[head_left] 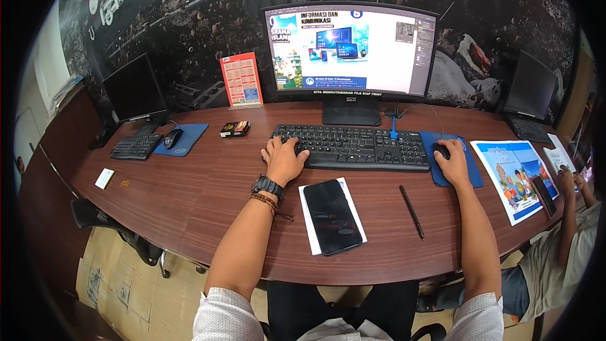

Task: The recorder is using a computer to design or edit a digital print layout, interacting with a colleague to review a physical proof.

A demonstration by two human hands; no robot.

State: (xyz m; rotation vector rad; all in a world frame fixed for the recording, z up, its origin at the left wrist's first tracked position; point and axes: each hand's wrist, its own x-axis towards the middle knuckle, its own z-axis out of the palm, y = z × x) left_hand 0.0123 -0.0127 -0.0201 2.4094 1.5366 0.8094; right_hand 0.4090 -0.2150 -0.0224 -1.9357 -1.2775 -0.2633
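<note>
My left hand point(284, 159) rests on the left end of a black keyboard point(353, 149), its fingers spread over the keys; a dark watch and a beaded bracelet circle that wrist. On a blue mouse pad point(472, 167), my right hand point(453, 163) curls over a black computer mouse point(441, 149), which shows partly under the fingers. Behind the keyboard stands a curved monitor point(379, 50) with a page layout of computers and text on screen. Between my forearms lie a dark smartphone point(332, 215) on white paper point(310, 226) and a black pen point(412, 211).
Left on the brown desk point(189, 196) are a second monitor point(136, 87), keyboard point(136, 146) and mouse point(172, 137). A small dark box point(235, 129) lies before a red calendar point(242, 80). At right are colourful printed sheets point(514, 170) and a seated person's hands point(566, 180).
</note>
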